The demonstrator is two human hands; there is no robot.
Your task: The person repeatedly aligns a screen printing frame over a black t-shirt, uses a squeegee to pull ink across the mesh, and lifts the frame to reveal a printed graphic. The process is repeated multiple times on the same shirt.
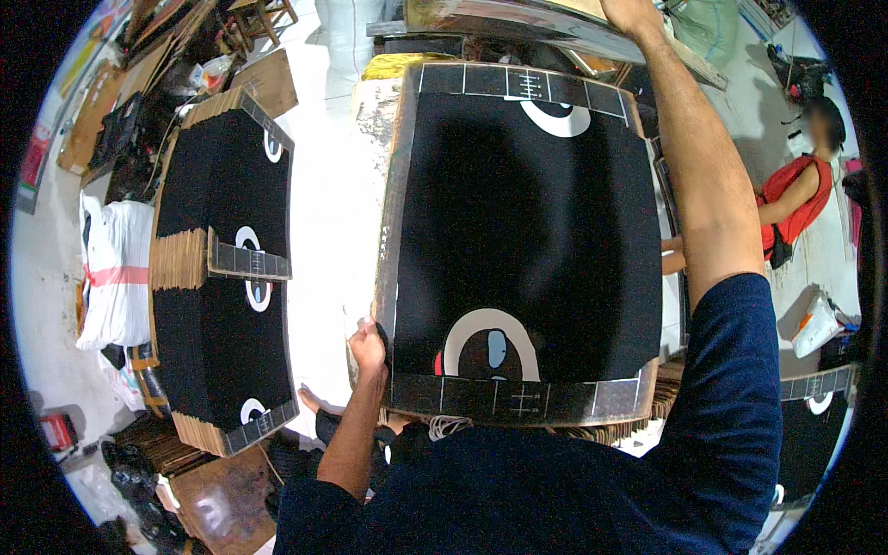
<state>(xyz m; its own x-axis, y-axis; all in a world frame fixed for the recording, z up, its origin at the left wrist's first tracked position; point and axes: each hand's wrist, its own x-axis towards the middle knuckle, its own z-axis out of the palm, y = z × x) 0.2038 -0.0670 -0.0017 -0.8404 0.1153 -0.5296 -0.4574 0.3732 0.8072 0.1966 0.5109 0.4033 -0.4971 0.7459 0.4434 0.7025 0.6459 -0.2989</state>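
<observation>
Black panel [527, 213] (pale-ringed) lies flat; left hand [368, 348] at its edge

Matt black panel [536, 231] (smooth-looking), rough cardboard edges [178, 259], cloth sleeve [731, 361]

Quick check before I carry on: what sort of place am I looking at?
Probably a small workshop, perhaps for printing. A large black panel with white eye shapes lies in front, a thick stack of similar panels stands left, and a white taped bundle sits beyond it.
</observation>
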